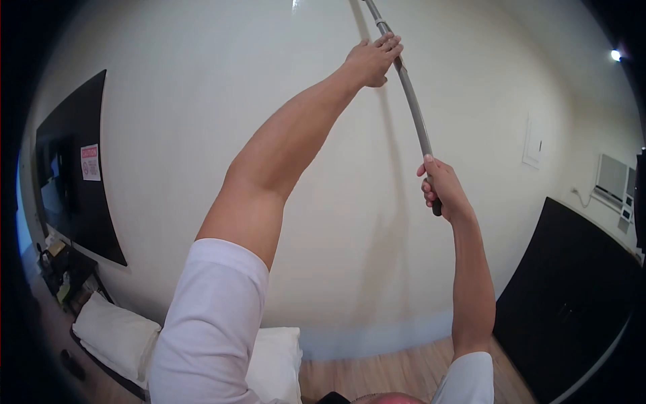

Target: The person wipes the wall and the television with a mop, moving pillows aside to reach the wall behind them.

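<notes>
A long grey metal pole (414,102) with a dark end cap slants upward in front of the pale wall. Its top runs out of view, so what it carries up there is hidden. My right hand (443,185) is wrapped around the pole near its lower end, thumb lying along the shaft. Higher up, at the end of my outstretched arm, my left hand (373,62) holds the pole loosely, its fingers laid across the shaft just below a light-coloured collar (381,22).
The wall (323,168) fills the middle. A dark screen (77,168) with a caution sign (90,162) hangs at left. Below are white pillows (118,333) and a cluttered dark table (74,269). A large black panel (572,296) stands at right, near an air conditioner (612,178).
</notes>
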Motion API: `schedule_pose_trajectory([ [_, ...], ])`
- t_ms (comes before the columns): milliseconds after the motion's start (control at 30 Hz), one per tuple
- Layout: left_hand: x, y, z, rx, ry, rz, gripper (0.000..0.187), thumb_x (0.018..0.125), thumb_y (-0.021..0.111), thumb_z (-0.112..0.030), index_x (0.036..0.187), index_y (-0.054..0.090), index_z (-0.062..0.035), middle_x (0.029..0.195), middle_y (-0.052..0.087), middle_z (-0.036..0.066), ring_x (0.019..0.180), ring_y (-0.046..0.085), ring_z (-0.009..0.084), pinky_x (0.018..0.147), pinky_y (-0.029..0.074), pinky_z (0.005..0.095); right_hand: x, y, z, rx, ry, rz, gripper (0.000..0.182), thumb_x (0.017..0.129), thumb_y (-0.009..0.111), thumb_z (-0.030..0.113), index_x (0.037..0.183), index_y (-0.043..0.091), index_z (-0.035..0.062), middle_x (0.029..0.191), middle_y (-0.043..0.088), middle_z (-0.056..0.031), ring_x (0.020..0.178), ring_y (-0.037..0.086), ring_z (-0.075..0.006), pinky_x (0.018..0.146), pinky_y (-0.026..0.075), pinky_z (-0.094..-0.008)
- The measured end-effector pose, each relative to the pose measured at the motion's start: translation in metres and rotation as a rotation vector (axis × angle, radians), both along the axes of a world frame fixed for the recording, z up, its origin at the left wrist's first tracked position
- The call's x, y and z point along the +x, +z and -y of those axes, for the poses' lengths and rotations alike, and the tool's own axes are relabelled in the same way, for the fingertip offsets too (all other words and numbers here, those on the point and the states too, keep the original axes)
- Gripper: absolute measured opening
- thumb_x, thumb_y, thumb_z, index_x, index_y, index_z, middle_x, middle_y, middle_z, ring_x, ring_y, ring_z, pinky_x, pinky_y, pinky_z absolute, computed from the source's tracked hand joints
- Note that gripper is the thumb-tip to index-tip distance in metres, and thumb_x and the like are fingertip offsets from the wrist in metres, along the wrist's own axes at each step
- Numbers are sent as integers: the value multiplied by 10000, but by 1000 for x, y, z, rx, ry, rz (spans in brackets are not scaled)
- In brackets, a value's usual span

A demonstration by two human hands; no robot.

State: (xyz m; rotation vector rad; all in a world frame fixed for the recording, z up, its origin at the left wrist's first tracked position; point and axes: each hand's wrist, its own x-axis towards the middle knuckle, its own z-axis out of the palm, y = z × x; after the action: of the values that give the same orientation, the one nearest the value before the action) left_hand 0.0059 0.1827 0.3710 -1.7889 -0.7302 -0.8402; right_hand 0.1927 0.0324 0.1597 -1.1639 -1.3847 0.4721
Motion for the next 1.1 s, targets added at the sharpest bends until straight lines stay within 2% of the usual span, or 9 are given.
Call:
schedule_pose_trajectory([
  [300,21,-4,-8,-11,120,30,1046,833,791,-176,1661,159,-276,1742,146,-58,1603,142,187,1291,283,516,70,-107,19,-59,67,8,440,1081,501,482,894,559,88,573,427,45,453,387,-54,426,358,-251],
  [367,22,-9,-8,-39,155,35,864,897,697,-119,1636,266,-242,1734,196,-58,1601,164,171,1254,318,509,88,-132,29,-84,87,-1,457,1076,511,499,892,566,84,578,440,46,457,389,-52,426,355,-250],
  [500,24,-30,-9,-70,277,-57,785,861,780,-518,1543,458,-301,1700,301,-57,1600,173,192,1257,293,527,126,-192,49,-127,40,12,461,1071,533,499,865,562,88,576,447,50,465,403,-50,429,356,-249],
  [533,27,-38,-9,-87,284,-61,785,861,780,-518,1543,458,-301,1700,301,-57,1600,173,192,1257,293,527,134,-205,55,-164,-7,4,460,1067,551,490,838,555,91,575,446,52,468,408,-49,432,357,-248],
  [567,31,-47,-14,-9,231,-136,748,803,761,-617,1446,557,-294,1617,425,-44,1583,225,204,1263,274,528,137,-213,65,-185,0,1,460,1067,551,490,838,555,91,575,446,52,468,408,-49,432,357,-248],
  [633,45,-73,-15,31,178,-213,747,744,743,-716,1348,656,-286,1534,549,-30,1567,278,217,1270,255,529,144,-230,89,-361,-244,102,461,1053,610,420,743,525,90,583,437,52,497,391,-50,452,335,-271],
  [700,67,-111,-6,-57,156,-331,654,763,695,-720,1176,701,-212,1267,699,-3,1478,426,250,1249,285,516,190,-276,93,-370,-262,154,479,1039,637,387,697,500,81,589,425,50,518,370,-56,464,320,-292],
  [767,83,-159,-23,68,-108,-229,581,763,690,-708,1017,708,-186,1044,722,-7,1356,549,263,1175,347,487,228,-311,114,-375,-273,228,506,1025,665,355,651,474,72,595,413,48,539,350,-61,477,305,-314],
  [1100,139,-350,69,-40,-338,-59,547,702,681,-715,870,663,-194,874,655,-39,1021,655,194,1130,379,454,298,-400,285,-553,-540,454,459,988,710,209,655,445,38,600,377,41,606,343,-71,503,294,-338],
])
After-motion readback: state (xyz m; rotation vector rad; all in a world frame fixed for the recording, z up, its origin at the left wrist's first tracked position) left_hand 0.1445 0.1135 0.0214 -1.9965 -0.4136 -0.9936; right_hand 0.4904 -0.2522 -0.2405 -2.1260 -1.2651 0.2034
